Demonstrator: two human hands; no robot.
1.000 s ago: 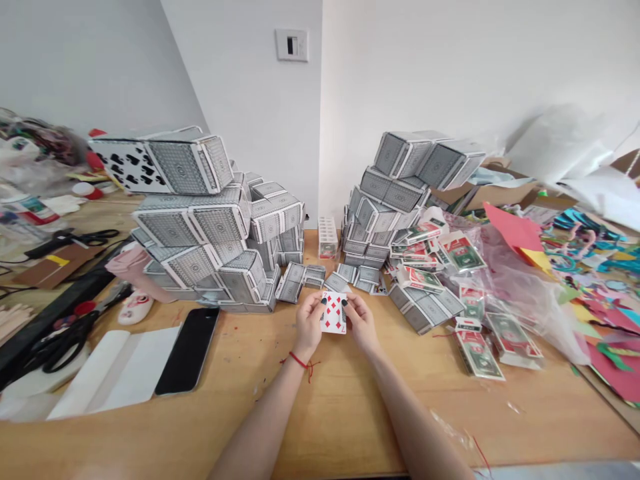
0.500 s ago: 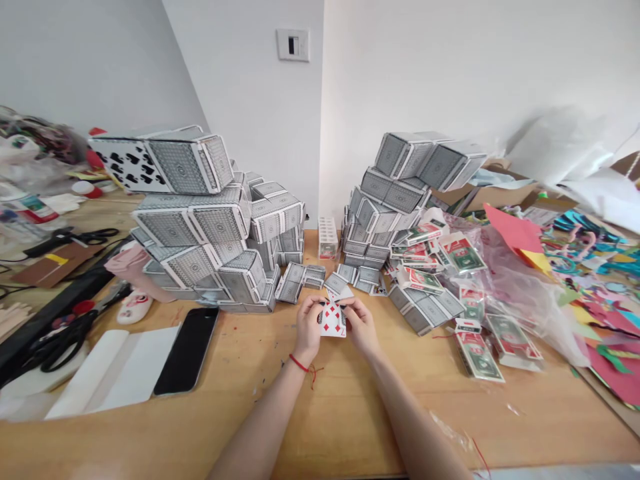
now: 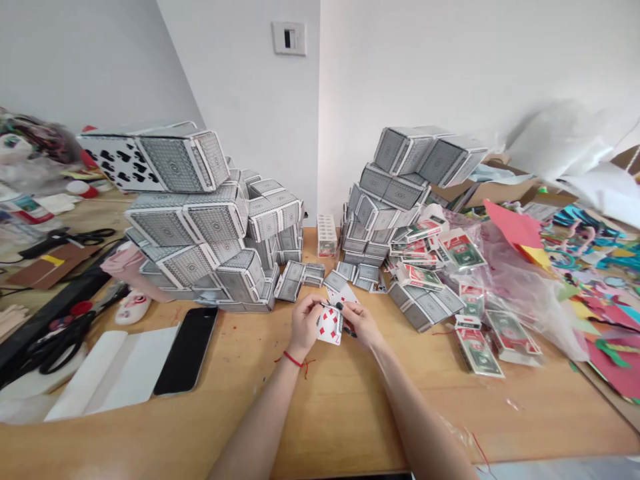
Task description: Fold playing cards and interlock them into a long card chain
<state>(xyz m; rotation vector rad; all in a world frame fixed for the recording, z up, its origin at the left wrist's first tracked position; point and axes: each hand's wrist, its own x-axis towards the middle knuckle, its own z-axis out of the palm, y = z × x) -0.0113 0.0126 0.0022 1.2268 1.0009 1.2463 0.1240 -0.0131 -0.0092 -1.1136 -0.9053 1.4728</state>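
A playing card [image 3: 329, 325], a seven of diamonds, is held face up above the table between my two hands. My left hand [image 3: 306, 327] pinches its upper left side; a red string circles that wrist. On the upper right edge, my right hand [image 3: 361, 321] grips the card with thumb and fingers, dark nails showing. A grey patterned strip shows along the card's right side. Just beyond the hands, another card [image 3: 349, 294] lies face up, and a grey-backed card [image 3: 335, 281] is beside it. Small grey folded-card blocks [image 3: 290, 281] sit farther back.
Tall stacks of card blocks stand at left [image 3: 193, 217] and right [image 3: 385, 190]. Card boxes [image 3: 477, 350] and plastic bags lie to the right. At left are a phone [image 3: 187, 350], white paper [image 3: 115, 370] and black scissors [image 3: 67, 337].
The held card has tilted and shifted slightly left and down. My right hand's fingers have moved to its upper edge; my left hand still pinches it. The view has shifted a little.
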